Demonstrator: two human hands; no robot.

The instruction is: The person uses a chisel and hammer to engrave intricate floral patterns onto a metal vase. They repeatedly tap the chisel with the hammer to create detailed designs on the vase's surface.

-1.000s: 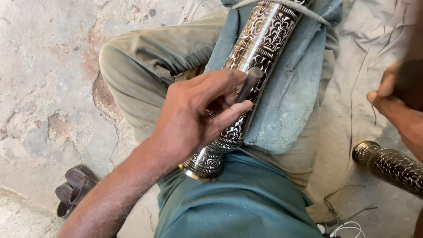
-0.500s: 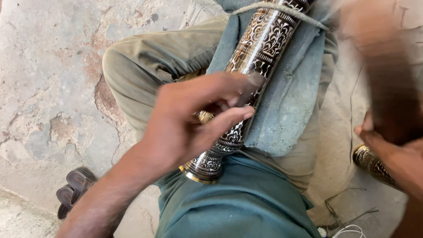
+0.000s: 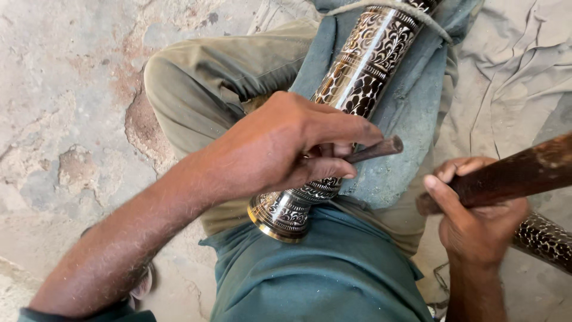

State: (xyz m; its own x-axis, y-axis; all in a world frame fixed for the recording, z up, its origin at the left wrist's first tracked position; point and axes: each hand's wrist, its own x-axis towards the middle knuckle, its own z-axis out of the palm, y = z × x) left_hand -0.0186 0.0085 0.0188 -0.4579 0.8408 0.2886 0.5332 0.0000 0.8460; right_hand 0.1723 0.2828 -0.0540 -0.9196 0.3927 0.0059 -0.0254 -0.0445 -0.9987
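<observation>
Two hands are at work over our lap, seen from above. Our left hand (image 3: 280,149) is clenched around a thin dark metal punch (image 3: 372,149), pinching it between thumb and fingers so that its blunt end pokes out to the right, past the knuckles. The working tip is hidden under the fingers, so we cannot tell exactly where it meets the metal.

Under that hand lies a long engraved brass cylinder with dark floral patterning (image 3: 357,77). Its long axis runs on a slant — from the flared rim near our belly at lower centre up to the top right edge of the view, where a cord (image 3: 381,7) loops across it. It rests on a folded blue-grey cloth (image 3: 405,119) laid over our olive-green trouser leg (image 3: 220,77), so the cylinder sits directly beneath the left hand and touches it.

Our right hand (image 3: 476,220) is lower right, well apart from the cylinder, its fingers closed around a thick dark wooden mallet handle (image 3: 512,176) that stretches away to the right edge and looks blurred. The exposed end of the punch lies up and to the left of this hand — that is the gap that matters, and the right hand is the nearer one to that end.

Beyond the right hand, a second engraved metal piece (image 3: 545,238) lies on pale crumpled cloth (image 3: 524,65). Cracked concrete floor (image 3: 65,119) fills the left side.
</observation>
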